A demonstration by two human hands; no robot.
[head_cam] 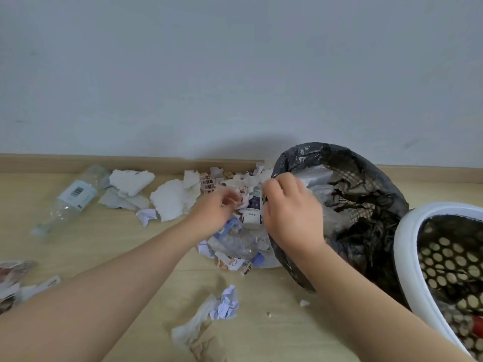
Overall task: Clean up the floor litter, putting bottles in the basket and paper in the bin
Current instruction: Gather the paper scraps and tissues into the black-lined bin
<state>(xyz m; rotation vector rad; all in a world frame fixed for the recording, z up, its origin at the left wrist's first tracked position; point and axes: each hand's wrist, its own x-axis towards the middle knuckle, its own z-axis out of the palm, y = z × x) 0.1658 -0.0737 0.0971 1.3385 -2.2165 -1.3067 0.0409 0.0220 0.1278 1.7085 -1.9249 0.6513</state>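
Observation:
My left hand [213, 211] and my right hand [290, 207] both reach into a heap of torn paper scraps [251, 205] beside the bin [366, 165], which is lined with a black bag. The left fingers curl round paper scraps. The right fingers pinch paper at the bin's near rim. Under the heap lies a crushed clear bottle [235, 242] with a blue cap. Another clear bottle [70, 197] with a white label lies at the far left by the skirting. The white-rimmed basket [407, 257] stands at the right edge.
White tissue wads [170, 199] lie between the left bottle and the heap. Crumpled paper [226, 304] and a tissue strip lie on the wooden floor near me. More printed scraps [13, 278] sit at the left edge. The wall and skirting board close off the far side.

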